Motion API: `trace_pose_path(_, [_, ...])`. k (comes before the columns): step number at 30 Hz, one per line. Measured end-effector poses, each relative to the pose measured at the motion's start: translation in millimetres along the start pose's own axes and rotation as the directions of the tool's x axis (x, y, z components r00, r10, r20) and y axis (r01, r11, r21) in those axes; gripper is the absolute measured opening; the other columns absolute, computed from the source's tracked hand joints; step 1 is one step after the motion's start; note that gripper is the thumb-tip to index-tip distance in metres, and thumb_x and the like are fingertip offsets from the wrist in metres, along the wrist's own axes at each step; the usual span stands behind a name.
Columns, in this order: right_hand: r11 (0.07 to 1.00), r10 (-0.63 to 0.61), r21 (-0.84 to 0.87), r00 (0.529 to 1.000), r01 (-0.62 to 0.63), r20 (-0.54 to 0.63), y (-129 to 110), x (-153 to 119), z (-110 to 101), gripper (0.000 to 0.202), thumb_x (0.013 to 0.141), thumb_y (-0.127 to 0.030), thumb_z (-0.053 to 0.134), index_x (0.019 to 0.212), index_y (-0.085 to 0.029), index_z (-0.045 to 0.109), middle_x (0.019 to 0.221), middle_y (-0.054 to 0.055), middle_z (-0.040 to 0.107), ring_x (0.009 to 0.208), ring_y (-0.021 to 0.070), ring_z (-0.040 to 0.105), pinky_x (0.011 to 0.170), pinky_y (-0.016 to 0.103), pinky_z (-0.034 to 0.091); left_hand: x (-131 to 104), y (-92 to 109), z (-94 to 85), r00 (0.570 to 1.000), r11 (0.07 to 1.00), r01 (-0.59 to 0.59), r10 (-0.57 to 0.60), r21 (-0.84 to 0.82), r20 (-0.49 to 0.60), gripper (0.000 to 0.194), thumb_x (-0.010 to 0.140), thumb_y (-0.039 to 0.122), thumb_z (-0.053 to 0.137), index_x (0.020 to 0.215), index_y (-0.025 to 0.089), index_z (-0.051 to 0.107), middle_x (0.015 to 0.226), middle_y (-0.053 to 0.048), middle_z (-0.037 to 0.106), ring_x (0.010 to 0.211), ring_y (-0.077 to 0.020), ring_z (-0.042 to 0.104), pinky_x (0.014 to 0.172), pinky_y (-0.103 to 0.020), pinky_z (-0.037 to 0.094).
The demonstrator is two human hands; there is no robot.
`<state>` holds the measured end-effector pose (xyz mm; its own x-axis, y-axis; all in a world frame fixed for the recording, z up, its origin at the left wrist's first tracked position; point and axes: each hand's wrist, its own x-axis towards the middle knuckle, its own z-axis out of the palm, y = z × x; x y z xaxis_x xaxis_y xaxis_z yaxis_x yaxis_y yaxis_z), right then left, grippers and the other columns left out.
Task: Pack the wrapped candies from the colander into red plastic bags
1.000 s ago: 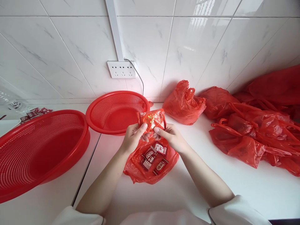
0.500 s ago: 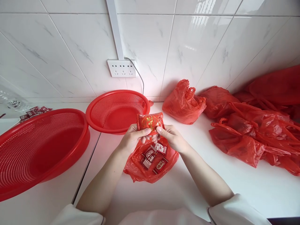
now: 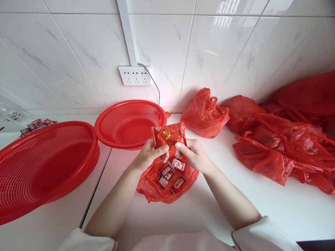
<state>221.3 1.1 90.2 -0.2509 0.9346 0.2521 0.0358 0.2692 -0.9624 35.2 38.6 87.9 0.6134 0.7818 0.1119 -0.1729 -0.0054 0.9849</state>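
A shiny red packet with gold print point(image 3: 169, 135) is held up between both hands, above an open red plastic bag point(image 3: 149, 188). My left hand point(image 3: 151, 153) pinches its left side, thumb on the front. On the right side, my right hand point(image 3: 190, 152) grips it the same way. Inside the bag lie several small wrapped packets: dark red ones point(image 3: 165, 174), a white and red one point(image 3: 179, 165) and a red one with a pale label point(image 3: 178, 183). The lower fingers of both hands are partly hidden.
Two red perforated baskets point(image 3: 60, 167) point(image 3: 131, 130) stand at the left and back. A filled red bag point(image 3: 205, 116) sits by the wall, and more red bags point(image 3: 282, 146) are heaped at the right. Small packets point(image 3: 36, 126) lie behind the left basket. A socket strip point(image 3: 134, 76) is on the wall.
The red packet has been raised slightly and tilted so that more of its front shows. Both hands still hold it; the view has shifted a little.
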Motion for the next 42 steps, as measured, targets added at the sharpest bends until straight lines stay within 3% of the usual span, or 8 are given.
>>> trace_pose_path(8, [0.978,0.053,0.201,0.997,-0.063,0.057,3.3,3.9,2.6,0.05,0.091,-0.057,0.042,0.067,-0.018,0.062,0.065,0.003,0.06,0.058,0.0147,0.055,0.062,0.031,0.047,-3.8,6.9,3.5,0.995,0.999,0.038,-0.036,0.013,-0.097,0.031,0.075,0.042,0.069,0.063,0.014,0.069,0.042,0.0,0.054,0.035,-0.0084,0.044,0.037,-0.022,0.036])
trace_pose_path(12, [0.981,0.14,0.134,0.99,-0.139,0.004,5.3,6.4,-0.2,0.045,0.087,-0.057,0.05,0.066,-0.018,0.058,0.061,0.001,0.054,0.053,0.0122,0.048,0.054,0.027,0.04,-2.9,4.3,2.2,0.988,0.995,0.029,-0.014,0.092,-0.157,0.033,0.076,0.044,0.068,0.063,0.014,0.07,0.039,0.0,0.053,0.033,-0.0076,0.042,0.038,-0.022,0.036])
trace_pose_path(16, [0.997,0.068,0.033,0.997,-0.067,-0.035,3.4,6.2,-1.7,0.043,0.088,-0.054,0.05,0.063,-0.019,0.048,0.057,-0.002,0.042,0.052,0.0102,0.035,0.052,0.026,0.031,0.5,2.8,1.7,0.993,0.994,0.034,-0.021,0.108,-0.116,0.028,0.074,0.04,0.073,0.064,0.013,0.069,0.053,-0.003,0.063,0.044,-0.0094,0.053,0.047,-0.023,0.044])
trace_pose_path(19, [0.998,-0.007,-0.063,1.0,0.008,0.008,-2.2,4.0,0.1,0.04,0.089,-0.049,0.051,0.063,-0.02,0.044,0.06,-0.003,0.035,0.055,0.0102,0.03,0.052,0.025,0.027,2.7,2.5,4.7,0.995,1.0,0.027,-0.027,-0.004,-0.094,0.025,0.077,0.037,0.071,0.086,0.014,0.072,0.073,-0.007,0.071,0.061,-0.0137,0.063,0.059,-0.025,0.05])
trace_pose_path(25, [0.994,0.021,-0.106,1.0,-0.022,-0.011,-2.8,1.1,3.4,0.043,0.089,-0.049,0.053,0.061,-0.019,0.039,0.059,-0.003,0.03,0.055,0.0091,0.026,0.051,0.024,0.025,1.5,6.3,14.6,0.978,0.979,0.005,-0.046,-0.202,-0.202,0.024,0.073,0.025,0.074,0.095,0.016,0.071,0.092,-0.007,0.073,0.085,-0.0232,0.069,0.08,-0.036,0.054])
trace_pose_path(28, [0.995,0.041,-0.097,0.998,-0.036,0.045,1.0,2.2,3.1,0.043,0.089,-0.052,0.05,0.063,-0.018,0.045,0.059,-0.003,0.037,0.054,0.0092,0.031,0.051,0.024,0.029,-0.9,9.5,14.9,0.972,0.973,-0.018,-0.037,-0.232,-0.231,0.019,0.074,0.022,0.072,0.091,0.016,0.071,0.083,-0.006,0.073,0.077,-0.0221,0.069,0.077,-0.037,0.055])
trace_pose_path(35, [0.994,0.058,0.09,0.998,-0.055,-0.032,2.2,5.6,0.3,0.032,0.09,-0.047,0.051,0.084,-0.017,0.061,0.079,0.001,0.06,0.071,0.0135,0.053,0.066,0.026,0.045,-2.6,12.6,13.1,0.994,0.996,0.085,-0.086,-0.02,-0.063,0.028,0.075,0.028,0.073,0.099,0.016,0.068,0.092,-0.008,0.07,0.088,-0.0226,0.066,0.075,-0.032,0.052])
trace_pose_path(42, [0.993,-0.047,-0.106,0.998,0.052,0.043,-0.9,2.7,-0.1,0.024,0.091,-0.04,0.053,0.087,-0.018,0.062,0.08,0.002,0.06,0.076,0.0162,0.056,0.071,0.028,0.046,-4.1,15.0,9.4,0.992,0.998,0.067,-0.068,-0.01,-0.11,0.016,0.074,0.026,0.074,0.082,0.015,0.066,0.072,-0.001,0.062,0.068,-0.0136,0.059,0.063,-0.026,0.047])
